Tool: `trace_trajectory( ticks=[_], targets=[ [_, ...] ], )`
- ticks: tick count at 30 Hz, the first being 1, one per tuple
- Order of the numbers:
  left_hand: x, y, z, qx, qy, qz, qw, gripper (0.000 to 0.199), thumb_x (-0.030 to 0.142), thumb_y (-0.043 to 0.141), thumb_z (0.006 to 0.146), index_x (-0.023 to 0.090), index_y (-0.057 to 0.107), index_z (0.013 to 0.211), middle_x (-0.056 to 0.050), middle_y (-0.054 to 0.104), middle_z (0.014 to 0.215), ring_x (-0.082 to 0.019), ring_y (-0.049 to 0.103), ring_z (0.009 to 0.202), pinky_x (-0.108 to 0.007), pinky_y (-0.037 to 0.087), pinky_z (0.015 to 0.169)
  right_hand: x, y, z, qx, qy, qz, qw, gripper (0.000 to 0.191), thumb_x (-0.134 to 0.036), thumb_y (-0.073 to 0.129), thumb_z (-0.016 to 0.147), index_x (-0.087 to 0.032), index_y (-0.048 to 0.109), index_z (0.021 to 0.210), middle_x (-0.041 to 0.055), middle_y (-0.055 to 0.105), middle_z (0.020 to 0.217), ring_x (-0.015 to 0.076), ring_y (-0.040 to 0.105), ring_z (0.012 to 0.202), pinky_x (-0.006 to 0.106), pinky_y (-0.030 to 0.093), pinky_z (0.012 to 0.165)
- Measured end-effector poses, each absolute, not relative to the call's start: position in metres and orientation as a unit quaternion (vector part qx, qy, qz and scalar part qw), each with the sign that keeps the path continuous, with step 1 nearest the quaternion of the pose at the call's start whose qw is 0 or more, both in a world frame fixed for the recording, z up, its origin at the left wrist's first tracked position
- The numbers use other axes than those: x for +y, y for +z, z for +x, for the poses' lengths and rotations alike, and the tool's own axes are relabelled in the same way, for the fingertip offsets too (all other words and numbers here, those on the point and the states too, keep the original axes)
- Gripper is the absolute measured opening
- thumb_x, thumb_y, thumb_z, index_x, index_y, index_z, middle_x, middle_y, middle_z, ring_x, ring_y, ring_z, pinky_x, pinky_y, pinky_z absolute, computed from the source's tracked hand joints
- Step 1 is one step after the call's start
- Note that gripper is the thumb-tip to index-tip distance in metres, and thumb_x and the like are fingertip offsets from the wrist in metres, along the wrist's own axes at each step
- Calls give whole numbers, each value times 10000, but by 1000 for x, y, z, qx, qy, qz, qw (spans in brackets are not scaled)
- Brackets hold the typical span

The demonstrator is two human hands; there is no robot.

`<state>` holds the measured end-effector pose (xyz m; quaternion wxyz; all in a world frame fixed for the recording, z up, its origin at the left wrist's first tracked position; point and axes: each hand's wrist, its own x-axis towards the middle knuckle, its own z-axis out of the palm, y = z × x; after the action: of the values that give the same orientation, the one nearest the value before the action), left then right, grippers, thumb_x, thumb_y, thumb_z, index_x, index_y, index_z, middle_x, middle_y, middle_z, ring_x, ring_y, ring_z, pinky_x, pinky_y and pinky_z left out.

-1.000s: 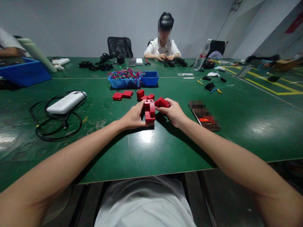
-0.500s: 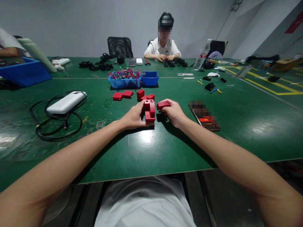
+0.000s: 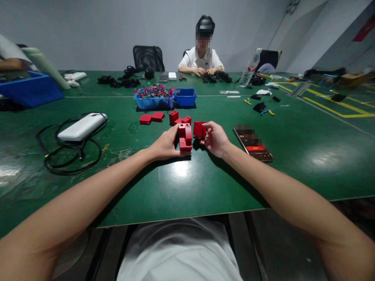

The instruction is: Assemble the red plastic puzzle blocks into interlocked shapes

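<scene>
My left hand (image 3: 166,145) is closed on a red notched block (image 3: 185,137) with small holes in its top. Just right of it, my right hand (image 3: 216,139) pinches a smaller red piece (image 3: 199,129), its broad face turned toward me. A narrow gap separates the two pieces. Behind my left hand lie more red blocks (image 3: 174,117) in a loose cluster. Two flat red pieces (image 3: 145,119) rest farther left on the green table (image 3: 175,195).
Blue bins (image 3: 185,97), one full of coloured wires, stand beyond the blocks. On the left is a white power bank (image 3: 83,127) with a black cable; on the right, a phone (image 3: 252,143). A person (image 3: 202,60) sits across, near a plastic bottle (image 3: 250,69).
The piece in my right hand has turned from edge-on to showing a broad face. My right fingers have shifted around it. My left hand and its block have stayed in place.
</scene>
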<state>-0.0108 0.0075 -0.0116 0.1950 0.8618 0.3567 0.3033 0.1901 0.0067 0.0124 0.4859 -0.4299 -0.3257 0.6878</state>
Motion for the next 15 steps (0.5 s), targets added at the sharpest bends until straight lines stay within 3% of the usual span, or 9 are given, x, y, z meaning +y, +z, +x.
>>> trace_trajectory(
  ticks=[3, 8, 15],
  targets=[
    [8, -12, -11, 352, 305, 863, 195, 851, 452, 798, 675, 183, 397, 1376, -152, 569, 1323, -335, 579, 1194, -503, 469, 1030, 5, 11, 189, -357, 678, -406, 498, 236, -357, 719, 710, -190, 604, 831, -37, 601, 636, 83, 451, 506, 214, 320, 438],
    [8, -13, -12, 354, 301, 865, 191, 849, 462, 800, 673, 183, 399, 1368, -150, 565, 1326, -331, 584, 1184, -490, 475, 1019, 7, 4, 189, -398, 631, -430, 508, 479, -196, 846, 535, -217, 529, 894, -60, 612, 679, 71, 458, 523, 190, 313, 454],
    [8, -11, -11, 356, 291, 868, 188, 816, 472, 791, 682, 173, 412, 1340, -141, 582, 1289, -322, 602, 1140, -471, 496, 976, 9, 1, 190, -442, 624, -430, 481, 318, -188, 765, 565, -187, 558, 807, -66, 525, 585, 50, 372, 474, 184, 227, 423]
  ],
)
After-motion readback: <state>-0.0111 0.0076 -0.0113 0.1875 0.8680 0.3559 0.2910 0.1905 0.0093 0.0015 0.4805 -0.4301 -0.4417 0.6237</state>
